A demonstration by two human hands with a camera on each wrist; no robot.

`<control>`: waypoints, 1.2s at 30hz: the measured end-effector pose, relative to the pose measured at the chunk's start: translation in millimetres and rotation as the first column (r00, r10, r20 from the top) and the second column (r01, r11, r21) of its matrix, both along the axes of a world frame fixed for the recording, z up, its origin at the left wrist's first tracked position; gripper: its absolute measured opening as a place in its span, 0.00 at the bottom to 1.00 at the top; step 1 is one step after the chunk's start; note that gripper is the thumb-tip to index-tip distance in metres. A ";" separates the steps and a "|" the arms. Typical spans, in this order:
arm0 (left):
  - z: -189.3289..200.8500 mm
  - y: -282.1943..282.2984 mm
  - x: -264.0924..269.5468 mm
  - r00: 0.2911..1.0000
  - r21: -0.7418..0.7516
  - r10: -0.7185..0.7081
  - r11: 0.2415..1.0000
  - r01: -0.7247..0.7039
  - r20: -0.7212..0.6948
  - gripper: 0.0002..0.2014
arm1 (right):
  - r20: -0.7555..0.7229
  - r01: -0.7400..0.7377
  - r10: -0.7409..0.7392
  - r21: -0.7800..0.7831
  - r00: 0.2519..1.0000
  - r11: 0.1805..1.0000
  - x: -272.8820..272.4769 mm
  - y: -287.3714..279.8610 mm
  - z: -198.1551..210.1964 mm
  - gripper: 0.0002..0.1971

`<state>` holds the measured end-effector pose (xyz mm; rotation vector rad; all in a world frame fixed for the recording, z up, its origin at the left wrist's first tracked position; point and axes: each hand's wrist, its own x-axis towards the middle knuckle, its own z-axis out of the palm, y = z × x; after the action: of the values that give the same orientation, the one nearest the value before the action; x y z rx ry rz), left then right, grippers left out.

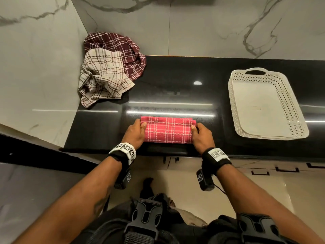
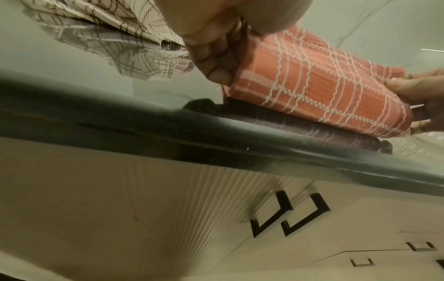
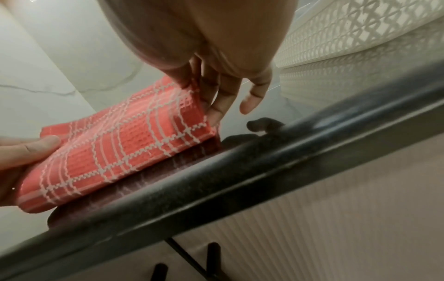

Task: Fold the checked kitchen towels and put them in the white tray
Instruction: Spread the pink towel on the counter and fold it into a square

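A folded red checked towel (image 1: 168, 129) (image 2: 312, 91) (image 3: 115, 146) lies near the front edge of the black counter (image 1: 175, 88). My left hand (image 1: 136, 132) (image 2: 216, 55) pinches its left end, thumb on top. At the towel's right end my right hand (image 1: 199, 133) (image 3: 213, 91) pinches the cloth the same way, with the outer fingers loose beside it. The near edge of the towel is raised a little off the counter. The white tray (image 1: 263, 106) (image 3: 360, 38) stands to the right with nothing in it.
A crumpled cream checked towel (image 1: 103, 81) (image 2: 115, 21) and a maroon checked towel (image 1: 121, 51) are heaped in the back left corner against the marble walls (image 1: 35, 67). Cabinet fronts with black handles (image 2: 288, 214) run below the counter edge.
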<state>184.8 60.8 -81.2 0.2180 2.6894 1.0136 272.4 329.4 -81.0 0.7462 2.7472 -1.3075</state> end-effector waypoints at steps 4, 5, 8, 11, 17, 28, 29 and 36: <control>-5.1 10.7 -2.8 0.998 -0.109 0.030 0.993 -0.035 -0.047 0.16 | 0.113 0.007 -0.020 0.107 0.993 0.994 -18.8 -7.8 -5.7 0.14; -5.3 13.3 -4.2 0.998 -0.140 0.023 0.990 -0.031 -0.060 0.15 | 0.138 -0.005 -0.015 0.142 0.990 0.990 -21.5 -9.3 -5.3 0.14; -5.9 19.3 -6.1 0.997 -0.205 0.023 0.978 -0.037 -0.071 0.14 | 0.202 -0.059 0.007 0.250 0.979 0.966 -25.3 -12.8 -2.5 0.15; -6.2 22.6 -6.4 0.995 -0.239 0.058 0.968 -0.075 -0.078 0.12 | 0.238 -0.101 0.027 0.302 0.971 0.948 -30.2 -15.7 -2.3 0.17; -4.0 27.7 -10.2 0.994 -0.297 0.086 0.949 -0.102 -0.066 0.11 | 0.243 -0.096 0.010 0.345 0.970 0.934 -35.0 -14.2 -7.7 0.17; -3.5 35.9 5.7 0.833 -0.435 -0.430 0.861 0.263 -0.348 0.25 | 0.125 -0.386 0.373 0.474 0.919 0.791 -25.2 -54.5 1.2 0.27; -9.9 42.6 7.2 0.786 -0.482 -0.530 0.805 0.347 -0.319 0.28 | 0.205 -0.508 0.466 0.414 0.861 0.755 -28.1 -62.9 -5.1 0.31; -34.5 8.4 0.2 0.834 -0.637 -0.536 0.691 0.343 -0.133 0.39 | 0.472 -0.661 0.482 0.363 0.738 0.657 -26.5 -16.1 -23.4 0.45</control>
<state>185.0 69.2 -115.7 0.9174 2.8354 -0.0406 245.9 313.3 -104.5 0.0139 2.6762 -0.2766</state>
